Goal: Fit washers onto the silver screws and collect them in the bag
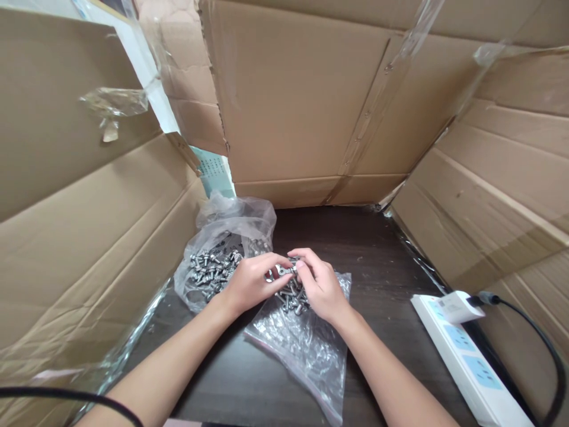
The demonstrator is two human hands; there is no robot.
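My left hand (253,279) is curled, with small metal hardware between its thumb and fingers. Opposite it, my right hand (323,286) pinches at the same bright metal piece (288,270), which looks like a bolt with washers; the fingers partly cover it. Just below lies a pile of loose bolts (293,299) on a flat clear zip bag (306,350). Beyond my left hand stands an open clear plastic bag (262,213) that holds many silver bolts (212,270).
Cardboard walls (302,101) enclose the dark wooden table (377,261) on the left, back and right. At the right lies a white power strip (471,356) with a plugged-in charger (457,306) and black cable (540,326). Another black cable (66,392) crosses the lower left.
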